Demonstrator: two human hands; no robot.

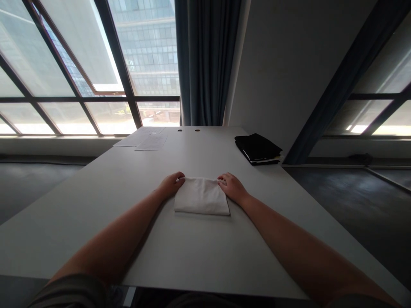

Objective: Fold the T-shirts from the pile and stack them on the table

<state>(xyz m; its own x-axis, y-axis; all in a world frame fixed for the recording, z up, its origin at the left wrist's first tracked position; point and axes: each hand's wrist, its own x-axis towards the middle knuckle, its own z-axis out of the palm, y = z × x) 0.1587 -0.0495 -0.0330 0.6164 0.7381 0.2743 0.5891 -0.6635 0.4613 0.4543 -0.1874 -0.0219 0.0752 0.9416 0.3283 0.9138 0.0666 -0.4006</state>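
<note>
A white folded cloth (201,196) lies in front of me on the white table (205,248), its near edge straight and its far edge slightly raised. My left hand (173,184) grips the far left corner, thumb over the fabric and fingers curled behind. At the far right corner, my right hand (231,186) pinches the cloth in the same way. Both forearms reach forward from the table's front edge. The fingertips behind the cloth are partly hidden.
Black folded fabric (258,147) with pale sheets under it sits at the table's right edge. Sheets of paper (150,142) lie at the far left. Two round cable holes are near the far edge. A blue curtain (207,64) hangs beyond, beside large windows.
</note>
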